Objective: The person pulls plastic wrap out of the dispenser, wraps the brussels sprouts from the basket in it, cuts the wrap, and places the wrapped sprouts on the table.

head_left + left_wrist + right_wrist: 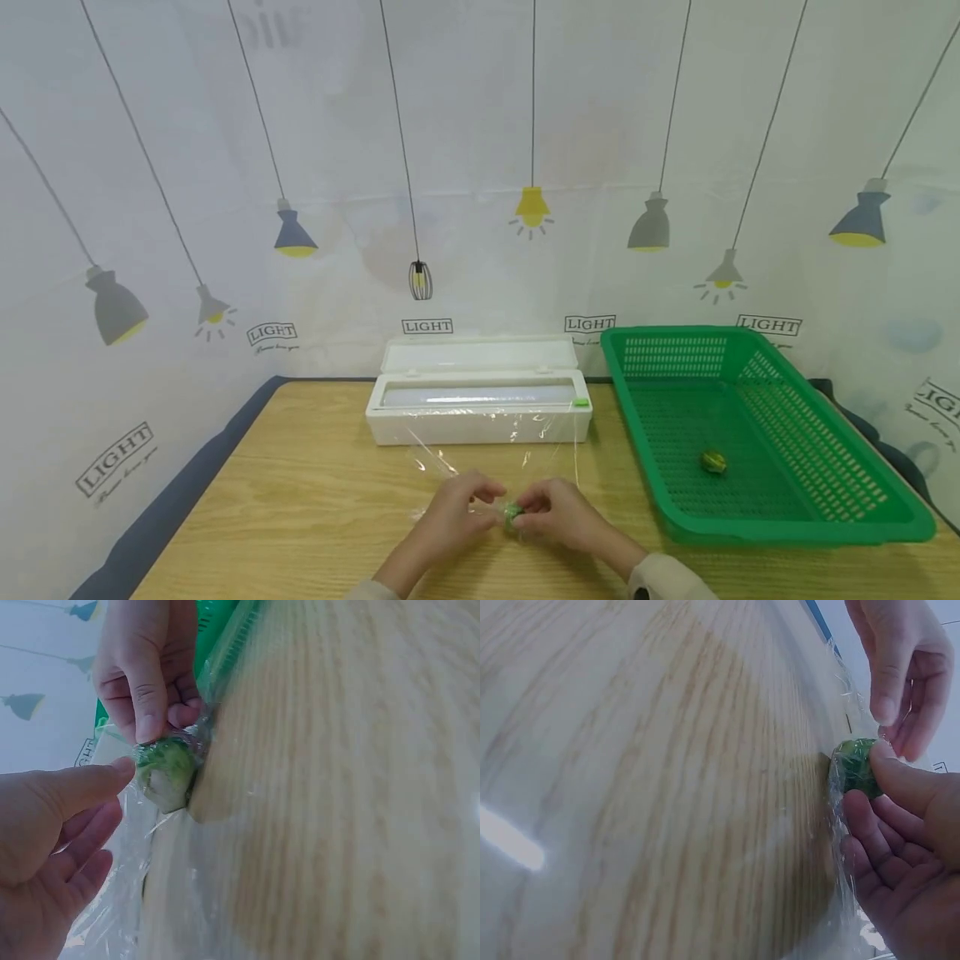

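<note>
A small green vegetable with a pale cut base, resembling a Brussels sprout [166,771], is wrapped in clear cling film low over the table. My right hand [558,514] pinches it between thumb and fingers from the right. On its other side is my left hand [456,510], thumb extended and fingers loosely bent, with the thumb tip right at the wrapped sprout in the left wrist view. The cling film [442,457] stretches back from the hands to a white dispenser box [480,429], whose lid [480,354] stands raised. Inside the box lies the film roll [480,395].
To the right stands a green plastic basket [652,492] with perforated walls. One small yellow-green vegetable [713,462] lies in it. A bright green slider [581,402] sits at the box's right end. Behind the wooden table [300,467] hangs a lamp-printed cloth [480,167].
</note>
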The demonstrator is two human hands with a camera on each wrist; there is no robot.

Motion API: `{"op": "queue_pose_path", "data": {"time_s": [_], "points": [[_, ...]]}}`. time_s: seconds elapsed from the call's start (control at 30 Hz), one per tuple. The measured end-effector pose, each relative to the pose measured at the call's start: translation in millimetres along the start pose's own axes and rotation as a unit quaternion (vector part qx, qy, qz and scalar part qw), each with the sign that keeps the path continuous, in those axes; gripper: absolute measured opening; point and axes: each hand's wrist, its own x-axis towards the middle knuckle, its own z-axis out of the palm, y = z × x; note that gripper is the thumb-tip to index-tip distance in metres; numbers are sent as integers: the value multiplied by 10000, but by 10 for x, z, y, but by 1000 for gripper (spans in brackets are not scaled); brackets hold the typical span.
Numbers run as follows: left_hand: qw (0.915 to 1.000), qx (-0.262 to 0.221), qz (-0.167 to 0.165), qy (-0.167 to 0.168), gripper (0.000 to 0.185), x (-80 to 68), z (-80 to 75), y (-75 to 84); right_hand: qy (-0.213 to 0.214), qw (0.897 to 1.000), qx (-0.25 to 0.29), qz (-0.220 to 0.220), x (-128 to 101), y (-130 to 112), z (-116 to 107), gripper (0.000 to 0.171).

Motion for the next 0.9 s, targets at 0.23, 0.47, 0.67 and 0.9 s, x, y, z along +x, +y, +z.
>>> {"op": "queue_pose_path", "data": {"time_s": [0.23,0.47,0.67,0.9], "points": [[9994,-78,192,272,25,2,127,-146,-140,9999,-76,-6,23,59,-26,17],[9992,-274,32,305,21,84,136,-175,296,9995,-118,9,54,36,-27,20],[9995,-269,-60,133,17,139,102,-161,411,9991,-27,-66,77,-1,-18,25],[9998,33,-117,159,22,129,78,-137,418,9991,19,94,115,5,-7,27]]}}
